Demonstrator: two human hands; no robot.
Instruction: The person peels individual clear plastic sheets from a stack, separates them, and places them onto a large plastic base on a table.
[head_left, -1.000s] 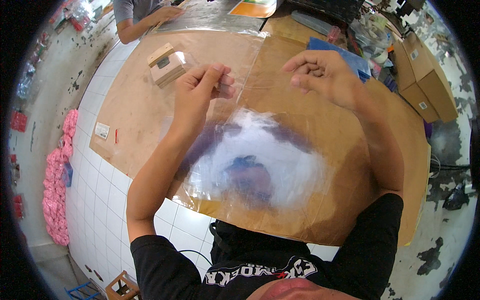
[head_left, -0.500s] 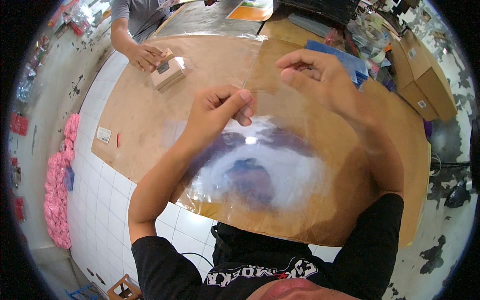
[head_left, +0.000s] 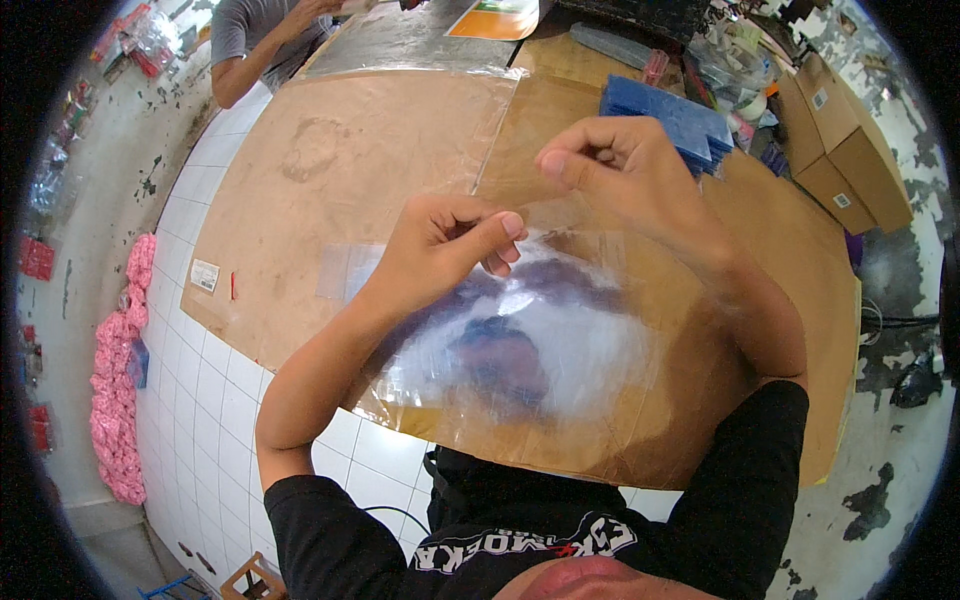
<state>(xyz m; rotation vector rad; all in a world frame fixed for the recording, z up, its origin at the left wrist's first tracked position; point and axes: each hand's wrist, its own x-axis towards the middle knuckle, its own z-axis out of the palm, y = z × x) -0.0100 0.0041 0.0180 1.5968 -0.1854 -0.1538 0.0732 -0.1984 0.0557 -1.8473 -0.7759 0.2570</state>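
Observation:
My left hand (head_left: 462, 240) is closed over the middle of the table, its thumb pressed against the bent fingers. Higher up and to the right, my right hand (head_left: 625, 170) is also closed, thumb against the index finger. Anything thin or clear between the fingertips of either hand is too faint to make out. Below both hands lies a shiny clear plastic sheet (head_left: 590, 350), catching bright reflections on the brown-covered table (head_left: 390, 140). A smaller clear piece of plastic (head_left: 340, 272) shows just left of my left forearm.
Stacked blue plastic packets (head_left: 660, 112) lie at the back right, near a cardboard box (head_left: 830, 150). A co-worker's arm (head_left: 250, 72) is at the far left edge. An orange and white sheet (head_left: 495, 18) lies at the back. Pink bundles (head_left: 118, 420) stand left on the floor.
The co-worker's hand has drawn back, and the small box it touched is gone from the table. My left hand has moved slightly right and nearer; my right hand's fingers have closed more.

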